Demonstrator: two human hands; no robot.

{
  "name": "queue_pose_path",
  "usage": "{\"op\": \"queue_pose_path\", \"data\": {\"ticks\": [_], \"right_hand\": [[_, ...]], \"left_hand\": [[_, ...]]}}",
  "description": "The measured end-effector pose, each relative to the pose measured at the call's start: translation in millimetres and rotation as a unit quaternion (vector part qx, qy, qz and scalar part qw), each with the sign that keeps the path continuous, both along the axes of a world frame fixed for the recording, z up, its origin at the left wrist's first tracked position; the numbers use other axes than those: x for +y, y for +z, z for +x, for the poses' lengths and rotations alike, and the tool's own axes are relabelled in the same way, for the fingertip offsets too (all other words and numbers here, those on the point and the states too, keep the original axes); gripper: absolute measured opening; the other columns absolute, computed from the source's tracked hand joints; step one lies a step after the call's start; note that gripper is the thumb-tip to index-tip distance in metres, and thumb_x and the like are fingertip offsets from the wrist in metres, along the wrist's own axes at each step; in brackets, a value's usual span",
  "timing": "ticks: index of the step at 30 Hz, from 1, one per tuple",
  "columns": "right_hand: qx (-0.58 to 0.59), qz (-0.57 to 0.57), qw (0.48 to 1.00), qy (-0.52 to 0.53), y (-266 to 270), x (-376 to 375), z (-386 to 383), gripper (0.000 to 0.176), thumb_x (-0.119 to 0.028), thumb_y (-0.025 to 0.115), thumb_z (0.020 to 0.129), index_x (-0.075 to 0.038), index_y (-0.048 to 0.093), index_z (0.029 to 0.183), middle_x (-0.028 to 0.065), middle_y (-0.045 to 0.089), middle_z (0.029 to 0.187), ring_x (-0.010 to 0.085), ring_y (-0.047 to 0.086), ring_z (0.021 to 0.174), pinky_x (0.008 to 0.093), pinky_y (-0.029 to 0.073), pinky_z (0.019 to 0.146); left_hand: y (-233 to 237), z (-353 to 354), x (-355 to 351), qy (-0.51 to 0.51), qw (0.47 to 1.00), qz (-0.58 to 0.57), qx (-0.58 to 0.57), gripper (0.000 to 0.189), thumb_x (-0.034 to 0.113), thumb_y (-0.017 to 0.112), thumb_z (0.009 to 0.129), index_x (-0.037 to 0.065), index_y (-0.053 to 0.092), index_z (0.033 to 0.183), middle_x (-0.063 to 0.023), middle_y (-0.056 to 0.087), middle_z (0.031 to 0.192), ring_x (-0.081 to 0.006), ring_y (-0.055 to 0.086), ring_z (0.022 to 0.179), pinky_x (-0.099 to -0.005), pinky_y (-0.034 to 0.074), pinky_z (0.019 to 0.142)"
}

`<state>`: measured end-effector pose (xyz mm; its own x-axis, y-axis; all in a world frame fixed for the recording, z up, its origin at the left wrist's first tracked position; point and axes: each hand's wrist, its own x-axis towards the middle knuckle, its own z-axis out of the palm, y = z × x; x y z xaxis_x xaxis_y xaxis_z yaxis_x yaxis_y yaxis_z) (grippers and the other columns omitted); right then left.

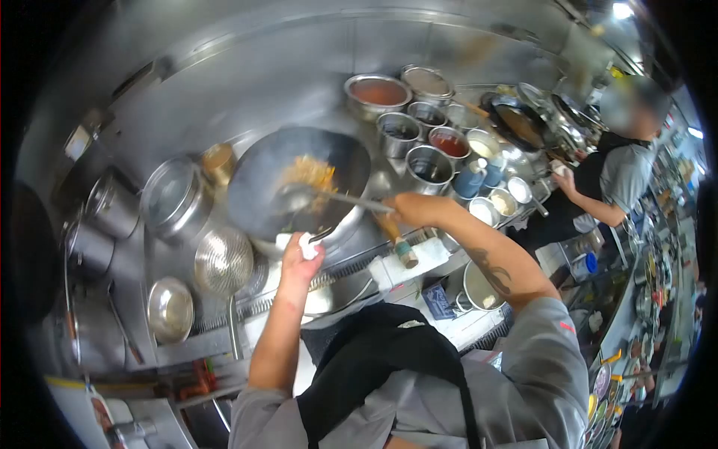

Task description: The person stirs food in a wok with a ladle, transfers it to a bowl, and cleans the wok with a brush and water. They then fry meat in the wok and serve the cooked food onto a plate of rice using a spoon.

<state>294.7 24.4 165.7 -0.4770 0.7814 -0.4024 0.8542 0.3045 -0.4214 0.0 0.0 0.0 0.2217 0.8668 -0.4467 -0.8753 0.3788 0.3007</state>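
Observation:
A large dark wok (258, 161) sits on the range, with browned, shredded-looking food (310, 176) inside and haze over it. My right hand (411, 209) is closed around the long handle of a ladle (359, 200), whose bowl rests in the wok against the food. At the wok's near rim, my left hand (298, 263) grips a folded white cloth (308, 245). A dark curved handle (321, 235) sticks out beside that cloth. Below my right hand lies a wooden-handled tool (396, 238), its end over a white cloth (419, 263) on the range's front edge.
A perforated strainer (224, 258) and a metal bowl (170, 310) lie left of the wok. Metal pots (176, 198) stand behind them. Several sauce containers (428, 163) crowd the right side, near squeeze bottles (471, 178). A co-worker (624, 172) stands farther right.

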Motion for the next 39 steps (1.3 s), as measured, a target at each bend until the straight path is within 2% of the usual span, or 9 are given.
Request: {"op": "queue_pose_path", "data": {"ticks": [3, 7, 14, 17, 21, 22, 23, 33, 39], "right_hand": [[0.029, 0.081, 0.995, 0.053, -41.5, -1.9, 30.6, 0.037, -0.022, 0.056, 0.088, -0.004, 0.054, 0.120, 0.0226, 0.064, 0.098, 0.0348, 0.062, 0.094, 0.0420, 0.048, 0.083], [0.032, 0.064, 0.991, 0.113, 15.1, -1.4, 29.9, 0.046, -0.021, 0.054, 0.088, 0.002, 0.048, 0.128, 0.0254, 0.062, 0.106, 0.0366, 0.061, 0.098, 0.0419, 0.048, 0.086], [0.027, 0.225, 0.973, 0.051, -43.1, -7.6, -2.6, 0.022, -0.015, 0.053, 0.086, 0.000, 0.056, 0.101, 0.0228, 0.064, 0.082, 0.0413, 0.063, 0.080, 0.0475, 0.050, 0.071], [0.031, 0.207, 0.976, 0.063, -1.4, -37.7, 0.1, 0.025, -0.016, 0.053, 0.087, 0.000, 0.054, 0.106, 0.0222, 0.064, 0.081, 0.0410, 0.063, 0.079, 0.0473, 0.050, 0.072], [0.038, 0.072, 0.994, 0.071, 26.0, -74.1, -15.6, 0.036, -0.019, 0.054, 0.088, -0.004, 0.051, 0.121, 0.0208, 0.065, 0.087, 0.0387, 0.063, 0.081, 0.0454, 0.050, 0.075], [0.033, 0.075, 0.993, 0.082, 31.7, -83.1, -15.0, 0.038, -0.020, 0.055, 0.089, -0.005, 0.051, 0.123, 0.0221, 0.064, 0.091, 0.0375, 0.063, 0.084, 0.0442, 0.049, 0.077], [0.028, 0.083, 0.992, 0.090, 41.0, -83.1, -14.8, 0.040, -0.020, 0.055, 0.089, -0.006, 0.051, 0.126, 0.0235, 0.064, 0.095, 0.0364, 0.063, 0.088, 0.0429, 0.049, 0.079], [-0.052, 0.287, 0.953, -0.078, -31.8, -118.9, -84.2, 0.033, -0.012, 0.049, 0.088, 0.005, 0.049, 0.116, 0.0220, 0.064, 0.078, 0.0368, 0.064, 0.069, 0.0460, 0.051, 0.059], [0.049, 0.255, 0.946, -0.196, -12.3, -221.5, -94.2, 0.034, -0.010, 0.052, 0.087, 0.007, 0.048, 0.117, 0.0284, 0.061, 0.076, 0.0437, 0.062, 0.074, 0.0500, 0.048, 0.065]], "left_hand": [[-53.9, 37.5, -98.2, -0.019, 0.972, 0.162, 0.169, 0.009, 0.020, 0.055, 0.088, 0.012, 0.056, 0.091, -0.0024, 0.055, 0.073, -0.0149, 0.055, 0.068, -0.0242, 0.048, 0.054], [62.7, 55.9, -105.4, 0.048, 0.993, -0.070, 0.084, 0.013, 0.029, 0.052, 0.092, 0.017, 0.056, 0.091, 0.0007, 0.052, 0.064, -0.0151, 0.049, 0.049, -0.0274, 0.044, 0.044], [-50.3, 16.4, -47.0, -0.007, 0.999, 0.036, 0.014, 0.015, 0.020, 0.051, 0.090, 0.012, 0.056, 0.102, -0.0049, 0.058, 0.073, -0.0176, 0.056, 0.062, -0.0295, 0.045, 0.049], [30.8, 37.7, -106.1, 0.019, 0.997, -0.066, 0.030, 0.012, 0.027, 0.053, 0.091, 0.016, 0.057, 0.089, 0.0013, 0.055, 0.063, -0.0141, 0.051, 0.048, -0.0269, 0.039, 0.040], [68.0, 2.4, -68.3, 0.049, 0.645, 0.401, 0.649, 0.008, 0.017, 0.053, 0.088, 0.009, 0.055, 0.090, -0.0041, 0.057, 0.073, -0.0169, 0.054, 0.061, -0.0283, 0.045, 0.047], [48.7, -9.0, -54.6, 0.020, 0.908, 0.191, 0.372, 0.008, 0.016, 0.054, 0.087, 0.008, 0.055, 0.088, -0.0050, 0.056, 0.074, -0.0182, 0.054, 0.062, -0.0299, 0.045, 0.048], [33.1, -20.8, -31.5, -0.025, 0.998, -0.050, 0.029, 0.008, 0.015, 0.055, 0.086, 0.007, 0.054, 0.086, -0.0059, 0.056, 0.074, -0.0195, 0.054, 0.063, -0.0315, 0.046, 0.050], [-63.5, -75.9, -104.6, -0.129, 0.991, 0.022, 0.009, 0.013, 0.021, 0.050, 0.088, 0.009, 0.055, 0.085, -0.0061, 0.057, 0.068, -0.0183, 0.052, 0.055, -0.0288, 0.043, 0.043], [27.4, -99.1, -101.4, -0.129, 0.984, 0.009, 0.120, 0.005, 0.015, 0.055, 0.082, 0.011, 0.053, 0.083, -0.0077, 0.058, 0.068, -0.0172, 0.052, 0.054, -0.0285, 0.037, 0.041]]}}
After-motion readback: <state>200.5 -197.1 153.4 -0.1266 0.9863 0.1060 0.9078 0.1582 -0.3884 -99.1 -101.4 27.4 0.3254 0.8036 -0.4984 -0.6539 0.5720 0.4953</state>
